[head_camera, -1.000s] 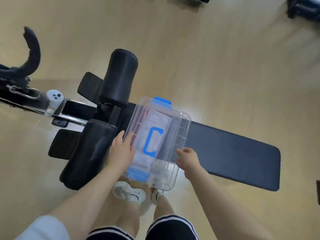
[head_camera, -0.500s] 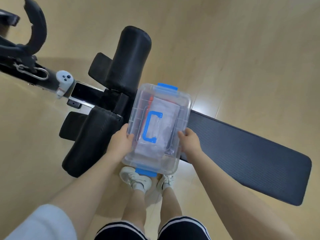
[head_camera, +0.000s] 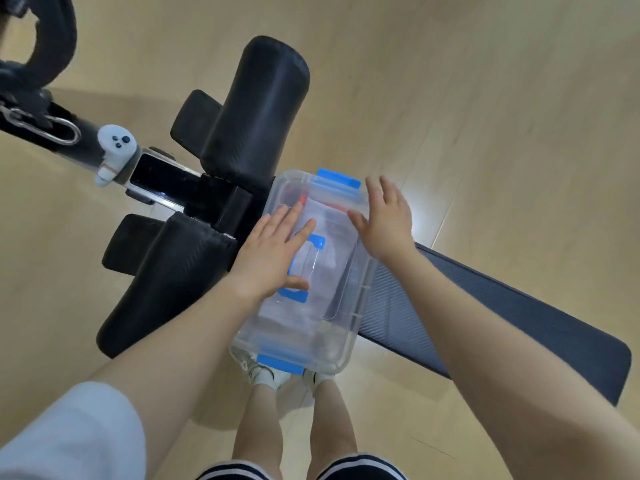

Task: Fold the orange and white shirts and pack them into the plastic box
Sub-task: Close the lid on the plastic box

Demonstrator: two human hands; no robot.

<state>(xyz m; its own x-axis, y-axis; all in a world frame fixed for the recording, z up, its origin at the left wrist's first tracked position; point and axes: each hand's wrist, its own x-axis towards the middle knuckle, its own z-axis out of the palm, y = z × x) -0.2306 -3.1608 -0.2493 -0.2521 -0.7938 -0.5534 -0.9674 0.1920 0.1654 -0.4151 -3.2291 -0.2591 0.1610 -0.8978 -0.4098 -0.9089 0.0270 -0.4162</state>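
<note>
The clear plastic box (head_camera: 337, 317) with blue latches and a blue lid handle lies lidded across the black exercise bench (head_camera: 485, 313). Through the lid I see a folded white shirt (head_camera: 325, 271) and a sliver of orange cloth (head_camera: 302, 199) at the far end. My left hand (head_camera: 273, 254) rests flat on the lid, fingers spread over the handle. My right hand (head_camera: 384, 220) hovers open over the lid's far right corner, near the far blue latch (head_camera: 337, 180).
Black foam roller pads (head_camera: 256, 109) and the bench's metal frame (head_camera: 152, 174) stand left of the box. A white controller (head_camera: 114, 147) is strapped to the frame. My legs and white shoes (head_camera: 263, 374) are below the box, on the wooden floor (head_camera: 485, 98).
Both hands have left the box's sides and moved up onto the lid: the left now lies flat on it, the right is open over the far corner. The view has moved closer.
</note>
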